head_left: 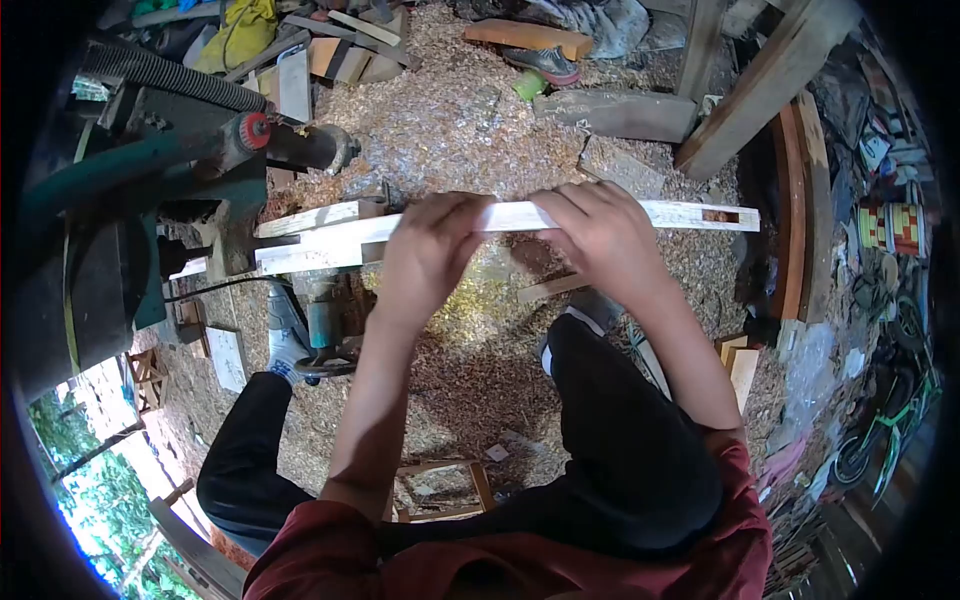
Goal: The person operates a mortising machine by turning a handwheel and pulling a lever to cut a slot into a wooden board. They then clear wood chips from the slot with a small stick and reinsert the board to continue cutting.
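A long pale wooden bar [690,215] lies crosswise in front of me, with a slot cut through its right end. My left hand [430,250] is closed over it left of the middle. Around the part right of the middle, my right hand [598,235] is wrapped, fingers over the far edge. The bar's wider left end reaches a green machine [190,150] with a red knob [254,131]. A shorter wooden piece [310,219] sits just beyond that left end. Where the bar and machine meet, contact is hard to make out.
Wood shavings [440,120] cover the ground. Offcuts [350,60] are piled at the far left, and a thick beam [615,113] lies beyond my hands. A slanted post [770,85] stands at far right. A small wooden frame [482,488] lies between my legs.
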The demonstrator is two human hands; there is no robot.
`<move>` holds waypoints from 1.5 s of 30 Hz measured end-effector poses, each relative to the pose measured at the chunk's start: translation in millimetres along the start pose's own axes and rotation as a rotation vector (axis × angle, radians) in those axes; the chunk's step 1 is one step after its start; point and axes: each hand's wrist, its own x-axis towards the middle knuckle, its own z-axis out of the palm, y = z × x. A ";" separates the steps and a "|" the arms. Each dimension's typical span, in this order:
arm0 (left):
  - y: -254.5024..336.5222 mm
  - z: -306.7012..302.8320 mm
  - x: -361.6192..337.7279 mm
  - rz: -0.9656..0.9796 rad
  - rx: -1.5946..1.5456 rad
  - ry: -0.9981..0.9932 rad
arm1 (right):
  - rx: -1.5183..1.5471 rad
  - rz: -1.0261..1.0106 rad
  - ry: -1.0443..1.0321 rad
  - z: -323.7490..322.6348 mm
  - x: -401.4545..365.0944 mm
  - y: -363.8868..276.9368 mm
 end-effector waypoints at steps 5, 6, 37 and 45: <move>2.1 11.2 7.4 0.063 -0.043 -0.017 | 0.041 0.087 -0.059 -8.6 -9.5 9.2; 2.1 7.2 7.6 0.050 -0.023 -0.005 | 0.038 0.094 -0.061 -9.2 -8.5 7.9; 39.9 73.6 44.0 0.243 0.017 0.033 | 0.008 0.081 -0.007 -65.2 -57.4 67.8; 63.8 77.3 52.7 0.163 -0.058 -0.033 | -0.092 0.139 -0.026 -44.3 -50.5 56.5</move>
